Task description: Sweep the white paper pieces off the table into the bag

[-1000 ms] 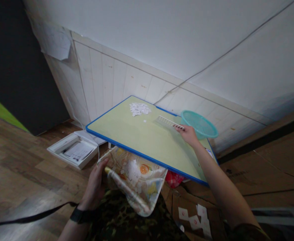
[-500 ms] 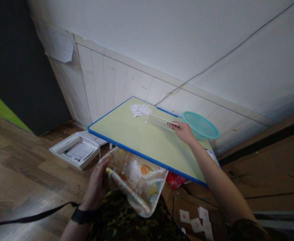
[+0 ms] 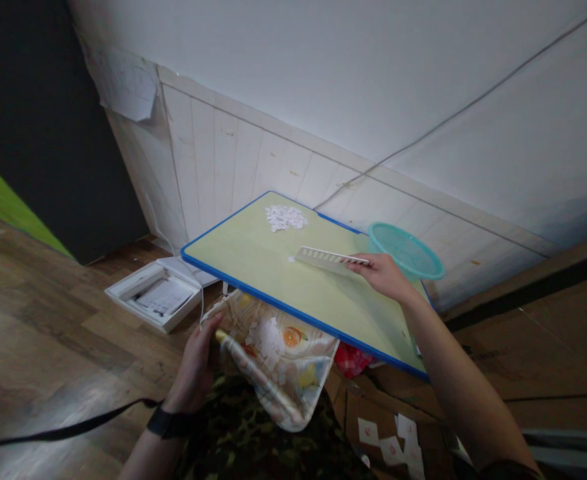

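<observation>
My right hand [image 3: 381,275] grips one end of a long, pale strip with a row of slots [image 3: 323,255], held over the yellow-green tabletop [image 3: 243,260]; I cannot make out its exact kind. By its far end lies a small white paper piece [image 3: 291,259]. Farther back is a heap of white paper scraps [image 3: 285,218]. Below the table's front edge, my left hand [image 3: 197,360] is closed on the side of a fruit-printed cloth [image 3: 308,377]. White paper scraps [image 3: 269,339] rest in the cloth's hollow.
A turquoise plastic basin [image 3: 406,250] stands at the table's right rear, near the wall. An open white box [image 3: 156,297] sits on the floor to the left. Several white cards [image 3: 392,450] lie low on the right, and red checked fabric [image 3: 352,360] shows under the table.
My right hand has brought the slotted strip toward the front edge, and the small paper piece lies nearer me, farther from the heap. My left hand still holds the cloth.
</observation>
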A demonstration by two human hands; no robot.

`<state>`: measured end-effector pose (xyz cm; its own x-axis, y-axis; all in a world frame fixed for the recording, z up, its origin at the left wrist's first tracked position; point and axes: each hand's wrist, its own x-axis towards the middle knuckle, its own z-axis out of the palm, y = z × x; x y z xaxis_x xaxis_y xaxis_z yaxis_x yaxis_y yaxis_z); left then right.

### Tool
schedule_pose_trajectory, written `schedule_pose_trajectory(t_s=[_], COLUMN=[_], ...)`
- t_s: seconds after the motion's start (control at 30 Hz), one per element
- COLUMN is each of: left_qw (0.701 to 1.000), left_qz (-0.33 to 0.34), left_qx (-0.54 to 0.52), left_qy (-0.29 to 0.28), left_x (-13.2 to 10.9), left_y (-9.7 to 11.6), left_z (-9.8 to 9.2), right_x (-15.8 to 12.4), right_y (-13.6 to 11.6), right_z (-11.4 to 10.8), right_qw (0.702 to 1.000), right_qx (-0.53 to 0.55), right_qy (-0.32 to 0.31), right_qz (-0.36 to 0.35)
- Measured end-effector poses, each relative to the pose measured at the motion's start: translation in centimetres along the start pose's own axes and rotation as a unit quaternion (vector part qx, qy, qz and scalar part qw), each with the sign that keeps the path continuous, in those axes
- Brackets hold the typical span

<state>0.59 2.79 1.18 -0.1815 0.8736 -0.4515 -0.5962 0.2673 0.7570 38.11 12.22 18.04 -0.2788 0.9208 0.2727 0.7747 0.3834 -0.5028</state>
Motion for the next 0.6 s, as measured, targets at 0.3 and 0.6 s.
schedule_pose_trajectory(t_s=[0.3,0.6], left_qw=[1.0,0.999], left_qz=[-0.005,0.011], left_qx=[-0.012,-0.007], left_qy=[-0.007,-0.031], left_x=[0.1,0.0], left_y=[0.0,-0.3], left_z=[0.1,-0.1], right_x=[-4.0,-5.5], right_y=[-2.2,-2.6], right_z=[-2.3,-3.4], right_qw=[0.997,0.994], right_qx=[0.04,0.036], right_qy=[-0.071,-0.098], right_qz=[-0.005,0.009])
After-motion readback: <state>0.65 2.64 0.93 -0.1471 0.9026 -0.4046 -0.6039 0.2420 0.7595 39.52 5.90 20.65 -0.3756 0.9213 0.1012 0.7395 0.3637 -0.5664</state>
